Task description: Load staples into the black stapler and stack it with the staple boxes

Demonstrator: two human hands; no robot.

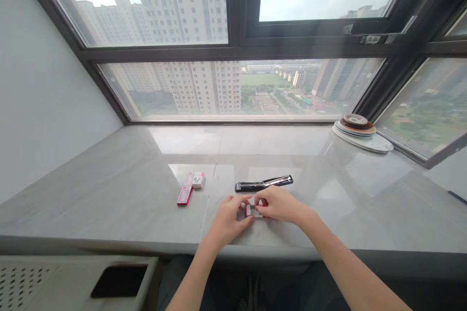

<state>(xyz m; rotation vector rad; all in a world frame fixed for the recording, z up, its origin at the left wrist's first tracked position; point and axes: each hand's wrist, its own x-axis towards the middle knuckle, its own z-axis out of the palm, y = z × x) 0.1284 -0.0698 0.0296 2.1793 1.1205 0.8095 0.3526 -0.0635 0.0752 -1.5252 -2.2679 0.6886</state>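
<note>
My left hand (229,218) grips a small red-and-white box (248,210) by its left end, thumb at the near side and fingers at the far side. The box lies low over the grey marble-like counter. My right hand (279,204) is bent over the box's right part, its fingertips pinched together at the inside. What those fingertips hold, if anything, is hidden. Just beyond both hands lies a black stapler (251,186), its metal part showing along the right half. To the left, a small white box (198,180) sits against flat red-and-white boxes (184,195).
A stack of round plates or coasters (355,126) stands at the back right corner, by the window frame (233,53). At far right lies a thin dark stick-like object (457,198). White furniture with a dark rectangular panel (118,282) stands below the counter's front edge.
</note>
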